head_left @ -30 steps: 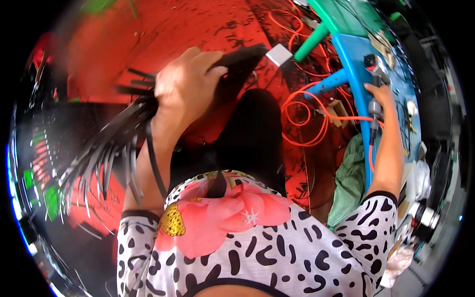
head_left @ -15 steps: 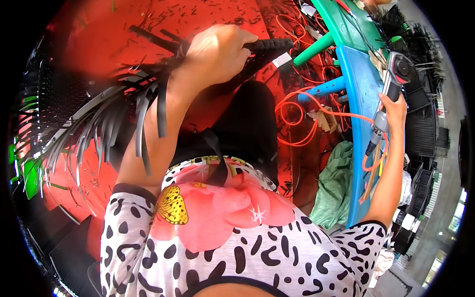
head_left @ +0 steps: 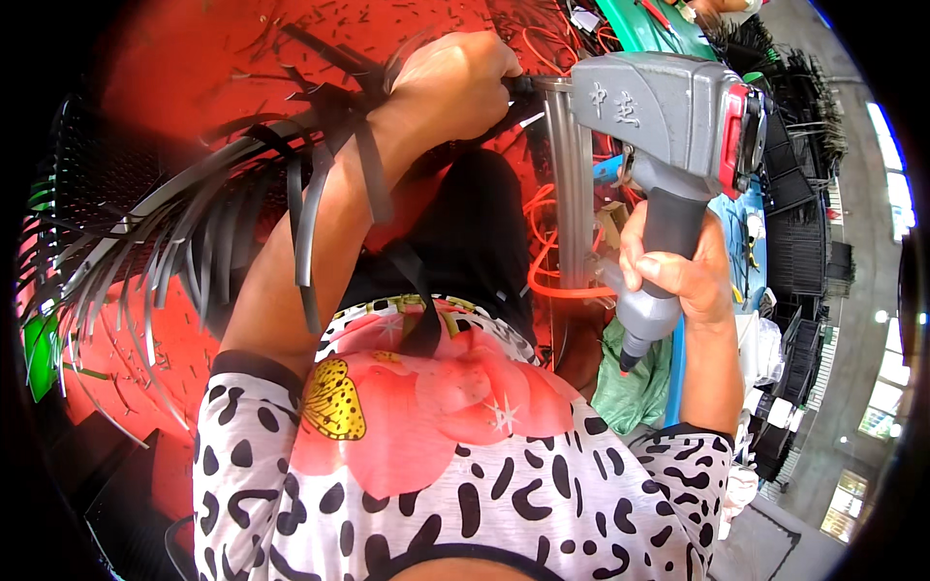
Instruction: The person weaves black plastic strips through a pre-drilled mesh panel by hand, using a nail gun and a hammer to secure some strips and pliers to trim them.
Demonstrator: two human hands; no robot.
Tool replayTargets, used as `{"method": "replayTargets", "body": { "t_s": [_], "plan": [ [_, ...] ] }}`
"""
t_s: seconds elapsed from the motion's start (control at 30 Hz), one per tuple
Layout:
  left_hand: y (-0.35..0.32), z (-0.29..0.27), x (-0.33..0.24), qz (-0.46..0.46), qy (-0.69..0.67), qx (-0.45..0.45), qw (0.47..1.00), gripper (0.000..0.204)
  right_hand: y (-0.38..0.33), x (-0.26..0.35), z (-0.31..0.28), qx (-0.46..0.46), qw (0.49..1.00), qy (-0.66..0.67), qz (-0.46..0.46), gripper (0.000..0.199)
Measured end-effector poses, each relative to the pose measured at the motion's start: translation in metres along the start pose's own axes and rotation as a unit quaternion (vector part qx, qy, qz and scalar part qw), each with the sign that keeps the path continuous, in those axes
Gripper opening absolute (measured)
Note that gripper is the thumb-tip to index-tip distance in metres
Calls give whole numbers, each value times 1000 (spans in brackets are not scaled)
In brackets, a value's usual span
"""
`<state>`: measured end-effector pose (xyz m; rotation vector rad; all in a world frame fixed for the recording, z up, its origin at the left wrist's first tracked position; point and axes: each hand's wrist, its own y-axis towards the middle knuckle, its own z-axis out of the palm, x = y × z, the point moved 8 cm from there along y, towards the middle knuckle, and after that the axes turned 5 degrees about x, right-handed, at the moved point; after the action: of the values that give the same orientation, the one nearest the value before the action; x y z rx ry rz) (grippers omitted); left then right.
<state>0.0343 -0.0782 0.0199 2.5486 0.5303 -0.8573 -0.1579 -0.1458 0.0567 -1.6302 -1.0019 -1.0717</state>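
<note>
My right hand (head_left: 688, 257) is wrapped round the black grip of a grey pneumatic staple gun (head_left: 649, 102). The gun's nose, at its left end, is at the edge of a dark piece beside my left hand; whether they touch cannot be made out. My left hand (head_left: 450, 82) is closed on that piece, a black woven strip work (head_left: 334, 102). Long flat black strips (head_left: 223, 218) hang from it across my left forearm and fan out to the left. Most of what lies under my left fingers is hidden.
Red sheeting (head_left: 213, 58) strewn with black scraps covers the floor. An orange air hose (head_left: 542, 276) coils right of my knees. Behind my right arm stand a blue stool (head_left: 676, 373) and a green one (head_left: 644, 24). A green sack (head_left: 625, 387) lies below; black woven pieces (head_left: 799, 252) are stacked at far right.
My right hand has brought the staple gun from over the blue stool leftward to the woven piece. My left hand keeps its hold and has shifted slightly, with the strips moving along.
</note>
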Motion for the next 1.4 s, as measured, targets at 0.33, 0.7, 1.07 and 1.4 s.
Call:
{"method": "replayTargets", "body": {
  "t_s": [0.33,0.7,1.07,1.4],
  "plan": [
    [1,9,3,-20,0,28,999,26,9,-5,4,70,997,40,-1,16],
    [1,18,0,-7,28,36,999,28,7,-4,7,26,998,-27,45,41],
    [7,10,13,-45,3,-15,999,28,15,-3,7,28,999,-39,21,28],
    [6,1,14,-8,37,-49,998,59,-10,-27,-137,-224,973,-31,-51,29]
  ]
}}
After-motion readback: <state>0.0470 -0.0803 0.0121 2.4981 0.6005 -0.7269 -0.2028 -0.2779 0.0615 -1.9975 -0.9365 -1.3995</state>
